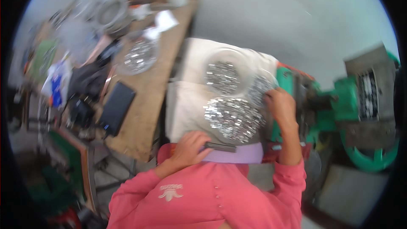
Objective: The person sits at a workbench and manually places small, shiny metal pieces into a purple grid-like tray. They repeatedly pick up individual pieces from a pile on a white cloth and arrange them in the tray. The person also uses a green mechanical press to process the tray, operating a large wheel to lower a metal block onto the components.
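Note:
My left hand [190, 146] rests at the near left of a white cloth. Its thumb and fingers close around the left end of a dark grey flat bar [222, 147], which lies along a purple strip [237, 154] at my waist. My right hand [281, 105] is at the right side, fingertips bent together at the edge of a grey pile of small metal pieces [259, 90]; whatever they pinch is too blurred to see. A larger heap of shiny small metal pieces [235, 118] lies between my hands. Beyond it, a clear round tub [239, 55] holds more such pieces.
Green machinery with a handwheel [352, 157] stands close on the right. On the left, a wooden bench [142, 123] carries a black power bank [118, 108], a clear bowl of metal pieces [140, 57], a wire coil [111, 13] and plastic bags. White cloth [182, 106] covers the work surface.

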Demonstrator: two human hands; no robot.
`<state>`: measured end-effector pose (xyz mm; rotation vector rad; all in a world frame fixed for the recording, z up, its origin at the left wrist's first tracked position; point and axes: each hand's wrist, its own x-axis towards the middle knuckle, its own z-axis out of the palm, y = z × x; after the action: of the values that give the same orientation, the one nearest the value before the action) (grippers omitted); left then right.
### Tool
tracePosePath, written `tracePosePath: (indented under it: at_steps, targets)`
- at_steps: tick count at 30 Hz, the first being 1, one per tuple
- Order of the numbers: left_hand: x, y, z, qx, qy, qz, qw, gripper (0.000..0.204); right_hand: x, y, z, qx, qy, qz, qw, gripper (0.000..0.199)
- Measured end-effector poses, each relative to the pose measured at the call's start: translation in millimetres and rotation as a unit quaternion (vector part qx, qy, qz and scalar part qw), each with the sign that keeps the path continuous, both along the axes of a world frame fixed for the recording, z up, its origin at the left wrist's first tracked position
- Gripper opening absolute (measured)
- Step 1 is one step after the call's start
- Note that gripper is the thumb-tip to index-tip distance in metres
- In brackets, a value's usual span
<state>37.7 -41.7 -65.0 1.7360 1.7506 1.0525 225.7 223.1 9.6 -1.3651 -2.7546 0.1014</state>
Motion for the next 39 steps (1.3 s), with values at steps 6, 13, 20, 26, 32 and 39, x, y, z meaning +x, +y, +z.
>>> tracePosePath:
  at_steps: [6,13,20,26,32,39]
  targets:
    - [-2.5,-9.5,1.9,-0.007,-0.065,0.034,0.997,0.04,-8.4,4.8,-9.4,0.012,-0.04,0.047,0.998,0.012]
    - [-3.4,-4.5,10.7,0.058,-0.077,0.007,0.995,0.038,-9.5,9.1,-7.9,0.019,-0.053,0.042,0.998,0.013]
    - [-4.1,-0.1,16.4,0.108,-0.085,0.003,0.99,0.037,-9.8,16.3,-8.3,0.007,-0.056,0.037,0.998,0.018]
    - [-7.6,-2.1,33.4,0.077,-0.152,-0.013,0.985,0.036,-19.0,20.8,-2.9,-0.019,-0.075,0.048,0.996,0.018]
    - [-7.4,12.4,65.9,0.091,-0.225,-0.081,0.967,0.026,-13.3,19.7,-4.2,-0.035,-0.057,0.042,0.997,0.019]
    - [11.6,39.2,81.0,0.183,-0.194,-0.179,0.947,0.016,-3.5,25.0,-13.5,-0.043,-0.009,0.046,0.998,0.019]
